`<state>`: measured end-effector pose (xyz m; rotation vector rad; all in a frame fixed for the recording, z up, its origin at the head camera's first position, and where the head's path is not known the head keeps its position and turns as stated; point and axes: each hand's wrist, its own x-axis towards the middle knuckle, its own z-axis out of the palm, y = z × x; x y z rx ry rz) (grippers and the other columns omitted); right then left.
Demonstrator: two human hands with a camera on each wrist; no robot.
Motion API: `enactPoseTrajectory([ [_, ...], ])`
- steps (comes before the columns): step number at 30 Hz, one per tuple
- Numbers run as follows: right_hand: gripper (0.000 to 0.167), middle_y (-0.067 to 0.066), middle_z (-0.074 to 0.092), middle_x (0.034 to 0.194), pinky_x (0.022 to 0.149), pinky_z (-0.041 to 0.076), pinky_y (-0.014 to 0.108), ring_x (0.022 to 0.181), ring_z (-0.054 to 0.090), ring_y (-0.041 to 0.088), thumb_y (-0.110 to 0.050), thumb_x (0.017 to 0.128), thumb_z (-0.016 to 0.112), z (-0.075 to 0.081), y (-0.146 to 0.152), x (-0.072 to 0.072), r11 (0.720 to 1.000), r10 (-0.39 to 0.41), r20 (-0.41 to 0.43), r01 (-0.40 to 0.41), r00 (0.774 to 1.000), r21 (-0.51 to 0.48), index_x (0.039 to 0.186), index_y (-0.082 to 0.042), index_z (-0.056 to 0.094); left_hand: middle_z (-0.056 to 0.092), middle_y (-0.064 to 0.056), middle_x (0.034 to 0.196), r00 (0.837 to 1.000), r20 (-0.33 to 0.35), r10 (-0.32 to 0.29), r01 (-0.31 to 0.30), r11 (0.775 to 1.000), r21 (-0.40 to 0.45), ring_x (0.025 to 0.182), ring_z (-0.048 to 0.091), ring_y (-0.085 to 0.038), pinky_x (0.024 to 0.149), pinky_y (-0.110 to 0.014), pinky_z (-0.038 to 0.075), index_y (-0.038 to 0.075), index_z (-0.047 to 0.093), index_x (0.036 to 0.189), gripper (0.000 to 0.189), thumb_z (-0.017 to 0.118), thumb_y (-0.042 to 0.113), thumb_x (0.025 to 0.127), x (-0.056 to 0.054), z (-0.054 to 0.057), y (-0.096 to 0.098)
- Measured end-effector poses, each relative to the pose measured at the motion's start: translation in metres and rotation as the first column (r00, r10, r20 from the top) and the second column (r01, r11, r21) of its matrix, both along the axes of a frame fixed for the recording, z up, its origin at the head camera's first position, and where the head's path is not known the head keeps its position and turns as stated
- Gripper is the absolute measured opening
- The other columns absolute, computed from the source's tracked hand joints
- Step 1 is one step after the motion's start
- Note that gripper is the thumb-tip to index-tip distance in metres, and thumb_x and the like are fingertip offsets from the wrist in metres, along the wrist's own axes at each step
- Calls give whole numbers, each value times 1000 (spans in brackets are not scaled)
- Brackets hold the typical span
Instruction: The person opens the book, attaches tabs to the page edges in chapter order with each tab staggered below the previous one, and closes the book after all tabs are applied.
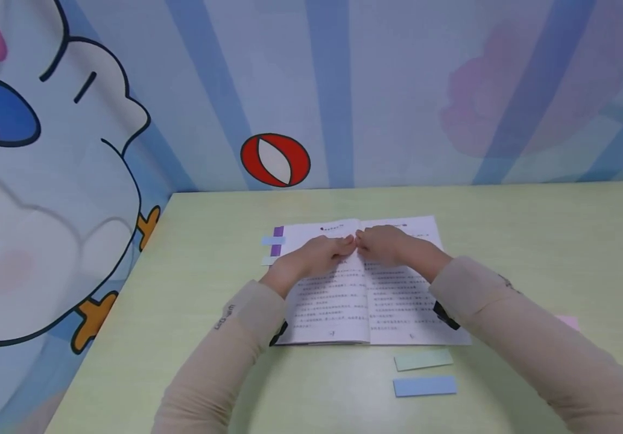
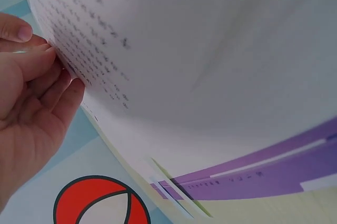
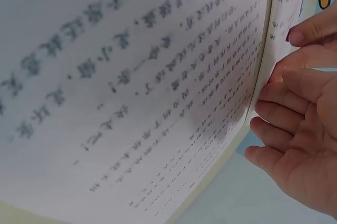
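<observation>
An open book (image 1: pixel 328 307) with printed text lies on the table. My left hand (image 1: pixel 322 256) rests on its left page, fingertips at the centre fold in the upper half. From the other side, my right hand (image 1: pixel 384 244) touches the same fold, and the two hands meet there. In the left wrist view the left hand's loosely bent fingers (image 2: pixel 66 98) press against the page. The right wrist view has the right hand's fingers (image 3: pixel 271 129) lined up along the fold, palm showing. Blue and pale tabs (image 1: pixel 273 240) stick out at the book's purple left edge.
A green strip (image 1: pixel 423 360) and a blue strip (image 1: pixel 425 386) lie on the table (image 1: pixel 208 241) in front of the book. Part of a pink piece (image 1: pixel 569 322) shows beside the right sleeve. Behind the table stands a painted wall (image 1: pixel 398 90) with a red ball picture.
</observation>
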<state>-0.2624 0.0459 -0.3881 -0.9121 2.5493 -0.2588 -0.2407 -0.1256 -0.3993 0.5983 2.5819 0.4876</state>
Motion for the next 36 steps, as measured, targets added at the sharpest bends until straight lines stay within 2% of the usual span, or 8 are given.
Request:
enactPoseTrajectory([
  [3, 46, 26, 39, 139, 107, 28, 46, 130, 36, 37, -19, 102, 33, -1, 1, 5, 1000, 11, -28, -11, 1000, 13, 140, 6, 33, 25, 10, 150, 999, 22, 35, -35, 999, 3, 138, 23, -17, 111, -36, 23, 27, 27, 144, 47, 34, 40, 100, 0, 0, 1],
  [11, 44, 24, 42, 138, 104, 33, 45, 127, 40, 37, -19, 101, 39, 6, 2, 28, 992, 100, -66, -94, 993, 84, 137, 7, 38, 23, 10, 150, 1000, 3, 1, -1, 1000, -21, 139, 17, -13, 112, -34, 19, 24, 28, 145, 47, 37, 34, 100, -1, -2, 1],
  [16, 45, 26, 44, 135, 102, 36, 47, 124, 43, 38, -18, 100, 40, 8, 0, 35, 989, 105, -108, -93, 989, 112, 136, 9, 38, 21, 10, 151, 1000, 12, -4, 4, 1000, -19, 140, 15, -11, 112, -33, 19, 25, 26, 146, 48, 37, 33, 100, -2, -2, 0],
  [22, 37, 20, 47, 135, 101, 35, 51, 124, 45, 36, -12, 98, 42, 1, -11, 38, 968, 177, -249, -123, 952, 220, 128, 9, 50, 19, 9, 152, 1000, -16, -15, 15, 999, -45, 140, 13, -10, 112, -31, 18, 24, 24, 146, 48, 38, 28, 100, -3, -2, -4],
  [24, 37, 18, 47, 135, 102, 34, 50, 125, 44, 34, -12, 97, 44, -1, -14, 40, 965, 183, -263, -122, 947, 232, 127, 9, 51, 19, 8, 152, 1000, -16, -10, 10, 999, -41, 140, 13, -11, 112, -31, 18, 23, 25, 146, 48, 39, 27, 100, -2, -3, -5],
  [29, 40, 16, 43, 140, 105, 31, 49, 129, 40, 32, -14, 98, 41, -9, -13, 43, 974, 139, -252, -87, 958, 207, 133, 7, 45, 19, 8, 152, 1000, -5, 5, -5, 1000, -23, 140, 13, -12, 112, -33, 18, 24, 25, 146, 48, 39, 25, 100, 3, -5, -7],
  [32, 41, 17, 41, 141, 105, 31, 48, 130, 39, 32, -15, 98, 41, -11, -8, 45, 974, 154, -264, -102, 952, 200, 134, 7, 44, 20, 7, 152, 1000, -16, -24, 23, 999, -36, 140, 14, -12, 112, -32, 18, 22, 26, 146, 47, 39, 24, 100, 4, -5, -5],
  [36, 39, 18, 44, 139, 103, 34, 50, 128, 41, 32, -14, 97, 45, -9, 1, 49, 969, 221, -298, -174, 929, 176, 131, 7, 48, 17, 4, 153, 995, -34, -90, 88, 994, -60, 140, 13, -13, 112, -30, 17, 18, 26, 146, 49, 41, 23, 100, 0, -3, -3],
])
